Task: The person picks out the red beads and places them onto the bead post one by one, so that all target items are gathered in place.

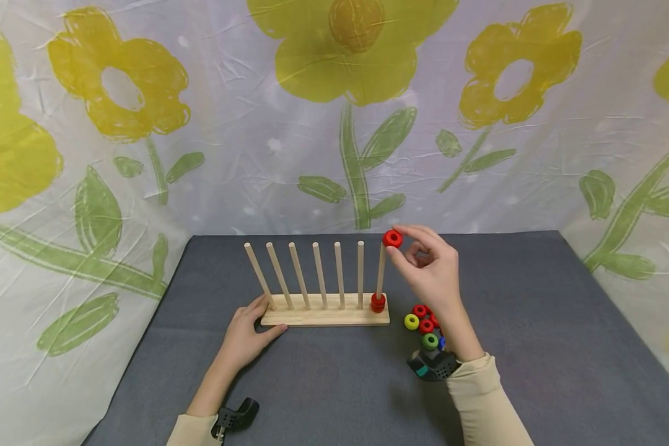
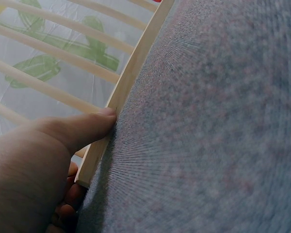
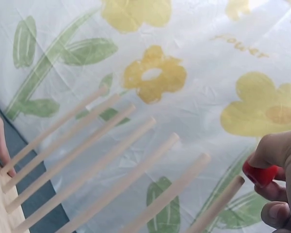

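Six pegs (image 1: 320, 275) stand bare mid-frame, red rings (image 1: 378, 303) on one; my right hand (image 1: 433, 267) pinches another ring (image 1: 393, 238), left hand (image 1: 245, 337) grips the base (image 1: 329, 318).

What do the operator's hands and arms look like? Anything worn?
Left hand and right hand are ungloved. Beige sleeves on both arms. Black wrist devices: left, right; the right one shows a small teal patch.
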Demonstrator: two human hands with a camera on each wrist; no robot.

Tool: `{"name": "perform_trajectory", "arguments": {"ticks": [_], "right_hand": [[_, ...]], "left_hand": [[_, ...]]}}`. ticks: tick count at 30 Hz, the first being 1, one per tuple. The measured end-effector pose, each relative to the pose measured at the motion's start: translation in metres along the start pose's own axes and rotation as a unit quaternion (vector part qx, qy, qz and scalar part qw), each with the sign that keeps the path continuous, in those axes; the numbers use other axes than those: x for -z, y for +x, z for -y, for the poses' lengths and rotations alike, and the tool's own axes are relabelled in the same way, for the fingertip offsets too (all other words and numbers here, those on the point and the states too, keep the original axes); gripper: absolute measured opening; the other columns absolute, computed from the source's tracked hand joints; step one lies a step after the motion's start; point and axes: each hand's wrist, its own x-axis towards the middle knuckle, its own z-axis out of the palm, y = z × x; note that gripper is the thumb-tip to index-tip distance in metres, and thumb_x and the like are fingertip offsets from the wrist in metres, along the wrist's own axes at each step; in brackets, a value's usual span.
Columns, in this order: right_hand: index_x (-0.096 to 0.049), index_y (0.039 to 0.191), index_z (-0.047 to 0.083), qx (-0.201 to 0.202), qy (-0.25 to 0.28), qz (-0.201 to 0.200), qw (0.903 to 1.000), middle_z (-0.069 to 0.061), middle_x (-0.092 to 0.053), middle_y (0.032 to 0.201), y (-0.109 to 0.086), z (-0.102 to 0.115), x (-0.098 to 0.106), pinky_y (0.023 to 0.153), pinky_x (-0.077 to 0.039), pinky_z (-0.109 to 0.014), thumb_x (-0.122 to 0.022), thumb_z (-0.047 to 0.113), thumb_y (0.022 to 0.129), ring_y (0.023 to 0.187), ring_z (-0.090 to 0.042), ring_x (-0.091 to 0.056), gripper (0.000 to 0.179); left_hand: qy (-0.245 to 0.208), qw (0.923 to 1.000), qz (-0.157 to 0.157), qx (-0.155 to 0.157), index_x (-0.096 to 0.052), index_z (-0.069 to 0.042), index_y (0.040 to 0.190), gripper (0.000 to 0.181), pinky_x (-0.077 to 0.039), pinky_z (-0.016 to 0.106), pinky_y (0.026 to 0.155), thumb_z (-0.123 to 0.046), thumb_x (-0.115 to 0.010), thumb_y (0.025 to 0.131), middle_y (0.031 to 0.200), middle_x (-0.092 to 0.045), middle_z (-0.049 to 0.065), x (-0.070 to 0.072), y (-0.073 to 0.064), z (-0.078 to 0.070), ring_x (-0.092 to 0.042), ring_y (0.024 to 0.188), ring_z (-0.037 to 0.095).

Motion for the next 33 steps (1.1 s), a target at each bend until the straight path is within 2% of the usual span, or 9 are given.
{"name": "perform_trajectory", "arguments": {"ticks": [11,33], "right_hand": [[-0.075,0.113,-0.006,-0.013,0.014,0.001,0.9998,-0.014,-0.066,0.098,0.0009,-0.0019,-0.0035,0.046,-0.028,-0.024,-0.078,-0.011,0.084,0.054,-0.018,-0.039,0.03],[-0.076,0.113,-0.004,-0.021,0.002,0.006,0.9998,-0.015,-0.067,0.098,-0.0015,-0.003,-0.0106,0.047,-0.029,-0.025,-0.08,-0.007,0.085,0.054,-0.02,-0.04,0.029]], "left_hand": [[0.0,1.0,-0.001,-0.003,-0.051,0.006,0.146,0.081,-0.04,0.061,0.1,-0.04,-0.082,0.087,0.153,-0.043,0.023,-0.0001,-0.0003,-0.0002,-0.046,0.127,0.043],[0.001,1.0,-0.001,-0.004,-0.05,0.004,0.147,0.081,-0.04,0.061,0.1,-0.043,-0.08,0.089,0.154,-0.042,0.022,-0.0001,0.0001,0.0011,-0.045,0.128,0.043]]}}
